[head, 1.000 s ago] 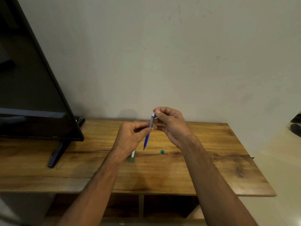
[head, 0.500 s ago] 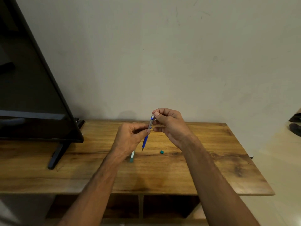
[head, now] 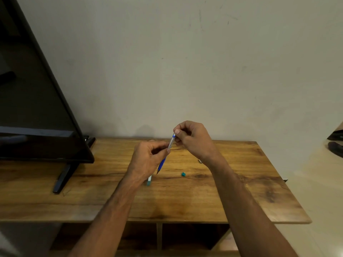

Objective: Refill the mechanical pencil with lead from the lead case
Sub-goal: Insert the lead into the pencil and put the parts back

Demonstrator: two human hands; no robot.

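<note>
My left hand (head: 146, 160) grips the mechanical pencil (head: 168, 151) at mid-barrel: silver upper barrel, blue grip, tip pointing down and left above the table. My right hand (head: 193, 140) has thumb and fingers pinched at the pencil's blue top end; any lead between them is too thin to see. The lead case (head: 149, 180), pale with a teal end, lies on the wooden table (head: 185, 201), partly hidden under my left wrist. Its small teal cap (head: 183, 174) lies to the right.
A tiny metal piece (head: 199, 161) lies on the table by my right wrist. A black TV (head: 37, 108) on a stand (head: 63, 177) fills the table's left side. A wall rises right behind the table. Open shelves sit under the front edge.
Both hands stay together around the pencil with almost no shift. My right fingertips have settled closer onto its top end. The tiny metal piece now shows beside my right wrist.
</note>
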